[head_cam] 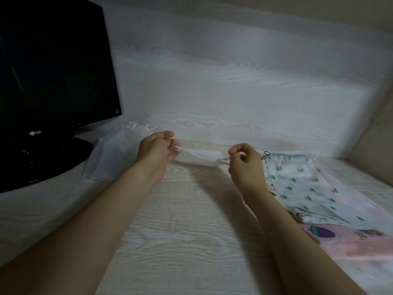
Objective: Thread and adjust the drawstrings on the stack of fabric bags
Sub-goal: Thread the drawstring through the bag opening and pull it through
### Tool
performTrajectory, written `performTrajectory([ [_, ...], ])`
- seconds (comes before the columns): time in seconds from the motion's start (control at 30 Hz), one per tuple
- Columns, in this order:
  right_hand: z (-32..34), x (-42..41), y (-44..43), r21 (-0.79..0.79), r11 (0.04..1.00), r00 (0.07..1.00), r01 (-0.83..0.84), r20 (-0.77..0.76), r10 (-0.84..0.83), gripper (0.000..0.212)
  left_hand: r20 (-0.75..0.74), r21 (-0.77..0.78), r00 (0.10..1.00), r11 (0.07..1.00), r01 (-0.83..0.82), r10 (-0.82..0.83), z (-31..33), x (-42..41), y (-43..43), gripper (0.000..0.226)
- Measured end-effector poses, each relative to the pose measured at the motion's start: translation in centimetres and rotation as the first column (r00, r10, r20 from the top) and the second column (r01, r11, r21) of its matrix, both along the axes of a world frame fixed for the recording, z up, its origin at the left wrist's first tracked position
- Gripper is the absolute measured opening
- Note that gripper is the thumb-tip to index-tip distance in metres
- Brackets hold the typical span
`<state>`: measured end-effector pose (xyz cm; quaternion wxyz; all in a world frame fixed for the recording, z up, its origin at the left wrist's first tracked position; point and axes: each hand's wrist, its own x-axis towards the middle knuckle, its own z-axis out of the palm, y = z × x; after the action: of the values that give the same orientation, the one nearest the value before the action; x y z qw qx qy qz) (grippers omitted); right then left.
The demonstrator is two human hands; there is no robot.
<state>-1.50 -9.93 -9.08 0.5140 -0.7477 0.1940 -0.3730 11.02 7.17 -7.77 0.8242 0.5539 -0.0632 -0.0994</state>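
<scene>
Hands: left hand and right hand held apart, each pinching an end of the white bag, likely to tighten its mouth.
Stack: printed bags beside the right hand, within reach.

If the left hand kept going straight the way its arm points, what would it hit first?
Probably the pale wood-grain wall. The left hand aims up and away, just past the white bag it pinches. Depth is hard to judge.

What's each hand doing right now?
Left hand: pinching the left end of the white fabric bag.
Right hand: pinching its right end.
</scene>
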Motion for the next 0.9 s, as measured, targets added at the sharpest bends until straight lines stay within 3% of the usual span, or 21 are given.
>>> performTrajectory([
  [0.07, -0.3, 0.0, 0.3, -0.238, 0.971, 0.997, 0.006, -0.069, -0.023, 0.023, -0.003, -0.043, 1.000, 0.999, 0.012, -0.012, 0.2, 0.2, -0.1, 0.031],
  [0.13, -0.4, -0.1, 0.6, -0.393, 0.919, 0.994, -0.017, -0.108, -0.028, 0.016, 0.045, 0.018, 0.999, 1.000, 0.010, -0.011, 0.2, 0.1, -0.1, 0.032],
  [0.23, -0.9, 0.0, 0.4, -0.558, 0.828, 0.986, -0.053, -0.159, -0.043, 0.017, 0.293, 0.295, 0.955, 0.954, -0.049, -0.041, -0.1, -0.3, -0.1, 0.031],
  [0.33, -1.4, 0.3, 0.0, -0.652, 0.753, 0.976, -0.082, -0.207, -0.073, 0.030, 0.574, 0.526, 0.802, 0.826, -0.204, -0.167, -0.8, -0.9, -0.2, 0.030],
  [0.43, -1.1, 0.2, 0.1, -0.658, 0.749, 0.974, -0.084, -0.212, -0.077, 0.045, 0.700, 0.640, 0.622, 0.696, -0.327, -0.352, -1.5, -1.3, 0.0, 0.027],
  [0.57, -0.6, -0.2, 0.5, -0.599, 0.798, 0.973, -0.068, -0.216, -0.079, 0.060, 0.734, 0.672, 0.507, 0.597, -0.439, -0.453, -1.9, -0.8, 0.6, 0.024],
  [0.67, -0.5, -0.2, 0.5, -0.614, 0.789, 0.975, -0.041, -0.197, -0.102, 0.066, 0.725, 0.689, 0.493, 0.511, -0.515, -0.481, -1.9, -0.6, 0.8, 0.029],
  [0.9, -0.8, 0.2, 0.2, -0.626, 0.780, 0.973, 0.003, -0.177, -0.147, 0.062, 0.694, 0.718, 0.552, 0.383, -0.582, -0.463, -1.1, -0.8, 1.2, 0.034],
])
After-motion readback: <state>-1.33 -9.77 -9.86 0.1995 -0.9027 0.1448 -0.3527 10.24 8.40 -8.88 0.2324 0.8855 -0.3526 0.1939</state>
